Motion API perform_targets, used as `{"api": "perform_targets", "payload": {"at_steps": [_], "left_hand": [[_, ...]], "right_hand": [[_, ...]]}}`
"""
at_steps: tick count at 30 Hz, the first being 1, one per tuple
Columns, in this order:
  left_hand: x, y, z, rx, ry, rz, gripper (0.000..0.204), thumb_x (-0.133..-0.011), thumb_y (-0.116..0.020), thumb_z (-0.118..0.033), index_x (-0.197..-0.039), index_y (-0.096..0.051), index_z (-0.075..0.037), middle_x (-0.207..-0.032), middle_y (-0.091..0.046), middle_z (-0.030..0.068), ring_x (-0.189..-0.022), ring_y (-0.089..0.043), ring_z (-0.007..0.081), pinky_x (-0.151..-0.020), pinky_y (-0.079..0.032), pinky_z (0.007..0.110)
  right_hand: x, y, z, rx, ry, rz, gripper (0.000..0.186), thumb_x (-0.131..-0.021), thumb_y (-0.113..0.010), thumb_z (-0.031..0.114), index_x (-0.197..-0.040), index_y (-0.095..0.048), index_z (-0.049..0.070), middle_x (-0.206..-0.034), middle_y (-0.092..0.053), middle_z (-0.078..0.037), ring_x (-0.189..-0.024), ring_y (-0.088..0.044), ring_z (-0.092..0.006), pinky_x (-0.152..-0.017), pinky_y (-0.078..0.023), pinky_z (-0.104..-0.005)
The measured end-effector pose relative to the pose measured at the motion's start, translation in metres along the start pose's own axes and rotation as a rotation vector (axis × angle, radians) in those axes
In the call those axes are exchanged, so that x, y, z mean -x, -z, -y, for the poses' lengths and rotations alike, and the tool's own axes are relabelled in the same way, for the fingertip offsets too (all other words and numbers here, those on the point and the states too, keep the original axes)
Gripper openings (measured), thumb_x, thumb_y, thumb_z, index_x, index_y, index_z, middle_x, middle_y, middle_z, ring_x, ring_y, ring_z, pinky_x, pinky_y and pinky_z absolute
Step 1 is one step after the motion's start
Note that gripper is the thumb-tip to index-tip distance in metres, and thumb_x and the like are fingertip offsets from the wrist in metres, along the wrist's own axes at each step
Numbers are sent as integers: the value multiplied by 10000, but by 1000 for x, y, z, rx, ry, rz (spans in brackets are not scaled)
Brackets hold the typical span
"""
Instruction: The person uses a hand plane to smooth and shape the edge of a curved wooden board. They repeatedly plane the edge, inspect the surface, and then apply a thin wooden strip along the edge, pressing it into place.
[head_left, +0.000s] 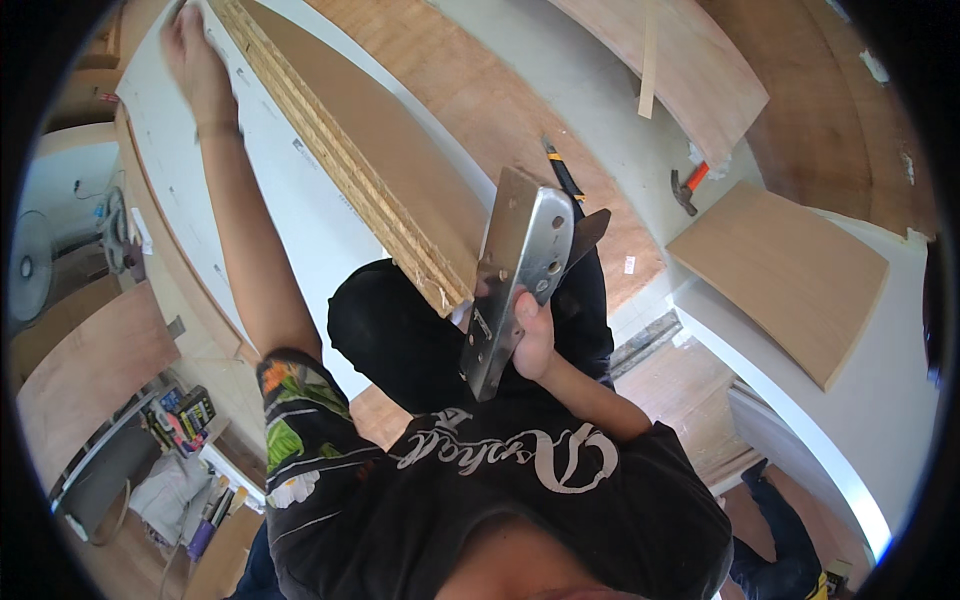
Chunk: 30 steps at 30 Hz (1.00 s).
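Note:
My left arm stretches up to the far end of a layered board [340,160], where my left hand [192,50] is blurred at its edge; I cannot make out its grip. The board has raw, pale edges and rests on or against my black-trousered knee, beside a white panel [275,230]. My right hand [530,335] is closed on a metal hand plane [505,270] with holes along its silver side, held upright close to the board's near end. A black and yellow cutter [560,165] lies just beyond the plane.
A red-handled hammer [690,190] lies at right near a plywood panel [770,270] on a white surface. A curved veneer sheet [680,50] is at top right. A fan [35,260] and cluttered supplies [180,415] are at left. A person's dark-clothed leg [775,510] shows at lower right.

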<state>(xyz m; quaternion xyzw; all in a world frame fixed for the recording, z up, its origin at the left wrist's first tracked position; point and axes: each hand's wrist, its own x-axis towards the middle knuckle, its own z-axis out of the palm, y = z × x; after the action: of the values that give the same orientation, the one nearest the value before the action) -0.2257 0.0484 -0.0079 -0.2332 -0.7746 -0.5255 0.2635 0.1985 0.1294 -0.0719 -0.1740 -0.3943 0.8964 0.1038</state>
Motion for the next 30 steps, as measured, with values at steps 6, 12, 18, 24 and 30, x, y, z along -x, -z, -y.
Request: {"api": "perform_targets", "payload": {"at_steps": [6, 12, 18, 24, 30], "left_hand": [[140, 78, -182, 35, -412, 817, 702, -825, -638, -671, -1147, -728, -53, -1291, -665, 179, -1319, -568, 376, -1176, -295, 581], [176, 90, -207, -99, -375, 810, 359, -669, -918, -242, -971, -760, -131, -1041, -687, 69, -1163, -684, 348, -1162, -322, 689], [197, 89, -204, -182, -644, 691, 202, -708, -811, -74, -871, -713, -142, -976, -635, 6, -1087, -720, 310, -1105, -440, 677], [201, 89, -199, -103, -654, 661, 172, -782, -809, -71, -838, -648, -98, -820, -612, 52, -994, -753, 315, -1034, -527, 642], [153, 86, -161, 406, -79, 52, 232, -1047, -502, -217, -916, -541, -29, -889, -603, 127, -917, -684, 271, -898, -579, 455]], "right_hand": [[-5, 5, 7, 6, -22, 41, 636, -986, -563, 553, -1276, -521, -12, -1067, -639, -108, -974, -656, -201, -817, -536, -328], [-5, 5, 7, -86, -7, 69, 518, -1009, -553, 383, -1304, -510, -41, -1174, -628, -132, -1130, -600, -230, -1018, -454, -393], [0, 11, -5, -107, 13, 98, 511, -1016, -546, 345, -1360, -484, -27, -1244, -592, -125, -1163, -563, -215, -1025, -443, -392], [3, 13, -10, 4, 72, 86, 513, -1023, -539, 374, -1348, -504, -22, -1215, -603, -108, -1134, -567, -200, -1007, -441, -368], [12, 11, -15, 21, -4, 11, 563, -1002, -568, 455, -1292, -538, -27, -1146, -622, -116, -1001, -632, -198, -899, -487, -341]]}}
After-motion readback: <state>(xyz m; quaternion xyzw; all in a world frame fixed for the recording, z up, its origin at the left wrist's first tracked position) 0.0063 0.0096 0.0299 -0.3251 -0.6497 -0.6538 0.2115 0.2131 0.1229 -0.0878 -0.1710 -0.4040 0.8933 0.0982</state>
